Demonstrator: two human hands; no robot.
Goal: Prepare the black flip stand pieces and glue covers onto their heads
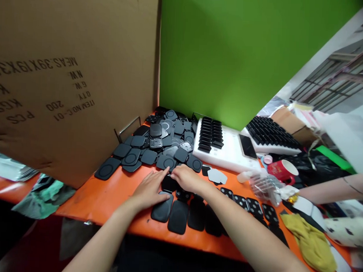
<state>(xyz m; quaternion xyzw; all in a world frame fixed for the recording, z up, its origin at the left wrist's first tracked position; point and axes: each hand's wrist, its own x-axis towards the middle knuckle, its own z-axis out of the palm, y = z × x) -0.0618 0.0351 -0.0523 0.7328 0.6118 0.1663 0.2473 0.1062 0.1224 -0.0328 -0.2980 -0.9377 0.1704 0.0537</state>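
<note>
My left hand [151, 190] lies with its fingers apart over the orange table [108, 199], its thumb at the top edge of a black plate [162, 208]. My right hand [184, 177] is bent closed at a dark piece [168, 184] between the two hands; what its fingertips grip is too small to make out. Below the hands runs a row of black rounded plates [178, 217], partly under my right forearm. Dotted black pieces [254, 208] continue the layout to the right. Beyond my hands is a heap of black plates [149, 156], some marked with rings.
A large cardboard box [83, 41] and a green panel [232, 50] stand behind. White foam trays [231, 143] hold black pieces; a phone [248, 146] lies on one. At right are a red mug [280, 170], a yellow cloth [311, 243] and another person's arm [334, 189].
</note>
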